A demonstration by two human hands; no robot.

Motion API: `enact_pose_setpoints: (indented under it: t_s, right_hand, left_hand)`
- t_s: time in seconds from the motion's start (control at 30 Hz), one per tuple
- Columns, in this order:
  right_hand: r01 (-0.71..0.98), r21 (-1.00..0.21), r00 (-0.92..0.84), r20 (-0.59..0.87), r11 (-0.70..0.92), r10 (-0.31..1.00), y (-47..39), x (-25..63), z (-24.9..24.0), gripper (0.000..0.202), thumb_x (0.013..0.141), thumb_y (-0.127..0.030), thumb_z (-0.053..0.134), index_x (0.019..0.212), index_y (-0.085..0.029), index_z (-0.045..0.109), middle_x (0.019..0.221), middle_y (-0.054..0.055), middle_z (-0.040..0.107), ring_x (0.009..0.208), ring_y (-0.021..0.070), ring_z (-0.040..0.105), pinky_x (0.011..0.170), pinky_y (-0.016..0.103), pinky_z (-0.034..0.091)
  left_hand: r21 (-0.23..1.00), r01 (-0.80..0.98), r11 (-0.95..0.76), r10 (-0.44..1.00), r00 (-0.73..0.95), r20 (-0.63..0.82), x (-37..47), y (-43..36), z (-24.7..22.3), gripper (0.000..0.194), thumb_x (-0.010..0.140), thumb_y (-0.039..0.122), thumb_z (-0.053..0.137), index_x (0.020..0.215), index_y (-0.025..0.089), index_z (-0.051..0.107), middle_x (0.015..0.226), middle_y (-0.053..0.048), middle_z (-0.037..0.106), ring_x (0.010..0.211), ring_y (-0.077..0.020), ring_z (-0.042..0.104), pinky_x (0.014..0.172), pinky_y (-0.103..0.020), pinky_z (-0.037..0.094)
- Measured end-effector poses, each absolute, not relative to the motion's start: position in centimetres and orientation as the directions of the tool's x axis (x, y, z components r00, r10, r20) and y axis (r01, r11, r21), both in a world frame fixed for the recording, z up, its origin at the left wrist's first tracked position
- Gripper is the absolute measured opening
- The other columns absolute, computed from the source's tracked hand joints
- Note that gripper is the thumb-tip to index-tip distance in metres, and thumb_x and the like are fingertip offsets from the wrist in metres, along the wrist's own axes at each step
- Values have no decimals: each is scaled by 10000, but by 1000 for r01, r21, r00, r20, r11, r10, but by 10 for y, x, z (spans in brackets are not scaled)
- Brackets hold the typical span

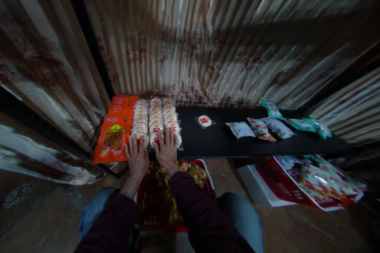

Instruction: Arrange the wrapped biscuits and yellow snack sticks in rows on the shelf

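Several round, pale, clear-wrapped biscuits (pixel 156 116) lie overlapping in three rows on a black shelf (pixel 204 142). My left hand (pixel 138 158) rests flat with fingers stretched over the front of the left row. My right hand (pixel 166 152) lies with spread fingers on the front ends of the middle and right rows. Left of the rows are overlapping orange snack packets (pixel 114 130), their front ends level with the shelf edge. One single wrapped biscuit (pixel 204 121) sits apart, right of the rows.
Farther right on the shelf are white snack bags (pixel 241 129), a red-and-white bag (pixel 261 129) and teal bags (pixel 271 108). Below stand a red basket (pixel 211 182) between my knees and another red basket (pixel 274 182) filled with bags. A striped, pleated curtain (pixel 184 39) hangs behind.
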State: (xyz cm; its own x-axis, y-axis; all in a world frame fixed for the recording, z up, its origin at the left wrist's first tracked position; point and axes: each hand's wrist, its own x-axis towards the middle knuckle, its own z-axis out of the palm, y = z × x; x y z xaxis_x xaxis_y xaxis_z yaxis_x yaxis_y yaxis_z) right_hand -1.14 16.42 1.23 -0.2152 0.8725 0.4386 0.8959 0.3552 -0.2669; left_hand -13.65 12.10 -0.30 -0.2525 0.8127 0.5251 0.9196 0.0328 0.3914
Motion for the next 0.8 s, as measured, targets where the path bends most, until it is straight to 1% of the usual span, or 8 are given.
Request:
enact_pose_setpoints:
  t_s: [0.13,0.27,0.4,0.6,0.73,0.8]
  right_hand:
    - [890,-275,-217,448,365,867,163,-10,14,519,941,-399,456,1436,-261,387,1551,144,249,1436,322,157,1111,529,177]
    - [883,-280,-227,446,376,866,162,-8,12,517,940,-389,455,1436,-264,384,1554,134,243,1435,315,162,1113,528,184]
    - [879,-281,-231,456,385,859,160,-7,10,511,940,-366,450,1436,-259,385,1553,125,247,1438,315,144,1113,535,190]
    - [866,-306,-226,465,395,856,159,-6,8,483,928,-321,458,1391,-185,445,1554,141,235,1433,311,154,1121,537,201]
    - [838,-330,-241,489,434,838,150,-2,9,476,925,-283,443,1382,-151,445,1557,145,224,1441,305,135,1126,542,217]
    - [820,-334,-258,509,465,821,141,1,10,474,922,-260,435,1381,-143,443,1549,149,243,1444,298,130,1127,540,230]
  left_hand:
    - [414,910,30,815,-262,517,-136,120,-2,483,894,202,408,1368,122,464,1519,-176,318,1452,-295,152,1155,-555,159]
    - [411,911,23,815,-255,520,-137,119,-2,482,895,206,403,1362,107,467,1521,-183,309,1457,-298,125,1157,-553,156]
    - [420,908,8,815,-250,523,-137,117,-2,506,891,207,404,1390,132,434,1532,-163,296,1459,-290,115,1155,-551,164]
    - [397,918,4,829,-225,512,-137,116,-4,510,901,211,383,1400,111,425,1528,-176,298,1458,-291,122,1155,-544,164]
    - [396,918,-7,829,-216,516,-137,115,-4,517,905,221,381,1409,109,412,1531,-178,290,1458,-290,123,1154,-544,163]
    - [401,916,-14,827,-215,520,-136,114,-4,524,904,223,384,1417,118,400,1533,-176,286,1457,-288,131,1153,-548,161]
